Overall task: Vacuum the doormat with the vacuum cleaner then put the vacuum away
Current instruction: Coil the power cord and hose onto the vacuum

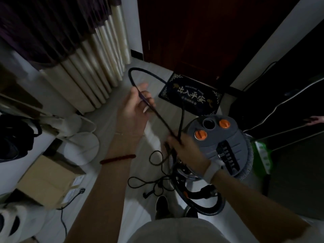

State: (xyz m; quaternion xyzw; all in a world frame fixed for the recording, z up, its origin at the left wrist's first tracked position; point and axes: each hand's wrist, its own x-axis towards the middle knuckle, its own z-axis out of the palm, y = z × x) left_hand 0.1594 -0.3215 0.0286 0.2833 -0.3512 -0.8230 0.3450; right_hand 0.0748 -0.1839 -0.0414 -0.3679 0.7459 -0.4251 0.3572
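Observation:
A dark doormat [191, 98] with gold characters lies on the floor before a dark door. A grey canister vacuum cleaner [226, 146] with two orange knobs stands at the right, its hose coiled around its base. A black power cord [140, 71] makes a big raised loop. My left hand [136, 109] pinches one side of that loop with curled fingers. My right hand [185, 148] grips the gathered cord strands beside the vacuum's lid. More cord [149, 183] lies tangled on the floor below.
Cream and dark curtains [84, 55] hang at the left. A cardboard box [47, 183] and a white fan base [82, 146] sit on the floor at the left. Dark furniture [289, 120] stands at the right. My foot [162, 206] is near the loose cord.

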